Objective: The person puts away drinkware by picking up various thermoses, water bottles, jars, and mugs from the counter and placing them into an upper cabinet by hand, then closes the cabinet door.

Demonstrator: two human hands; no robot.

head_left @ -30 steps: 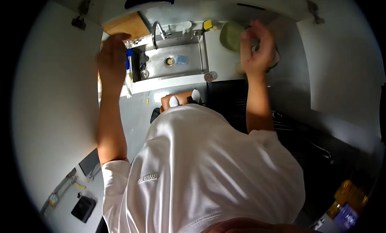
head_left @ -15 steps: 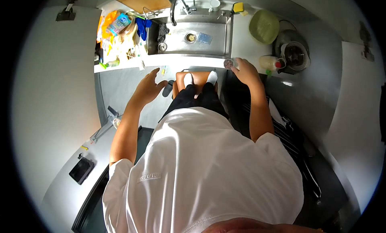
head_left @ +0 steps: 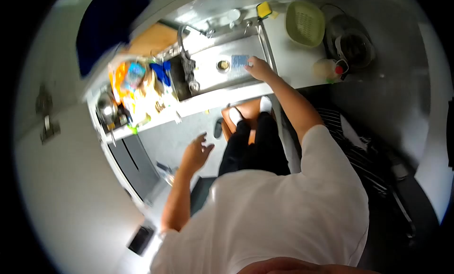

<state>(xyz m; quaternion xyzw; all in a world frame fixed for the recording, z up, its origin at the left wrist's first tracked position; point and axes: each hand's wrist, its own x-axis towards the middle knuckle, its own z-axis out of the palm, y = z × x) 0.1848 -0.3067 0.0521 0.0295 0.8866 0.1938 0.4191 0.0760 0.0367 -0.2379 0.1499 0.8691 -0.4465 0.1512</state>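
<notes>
In the sink (head_left: 213, 82) lies a flat blue rectangular cloth (head_left: 240, 61), right of the drain (head_left: 223, 65). My right hand (head_left: 260, 69) reaches over the sink's front edge, with its fingertips closed at the right edge of this cloth. The image is blurred there, and the fingertips partly hide that edge. Below the counter, over the floor, my left hand (head_left: 196, 154) hangs in the air with fingers apart and nothing in it. A black mesh item (head_left: 188, 66) and a round strainer (head_left: 194, 86) are at the sink's left side.
A faucet (head_left: 182, 39) arches over the sink. Right of it are a green basket (head_left: 305, 24), a yellow sponge (head_left: 264, 10), a red-capped bottle (head_left: 327, 69) and a pot (head_left: 355, 49). Bags (head_left: 135, 77) crowd the left counter. My feet rest on a brown stool (head_left: 248, 110).
My right hand has moved left from the counter's front edge into the sink, to the blue cloth. The small round object formerly beside it no longer shows there. The view has turned and shifted.
</notes>
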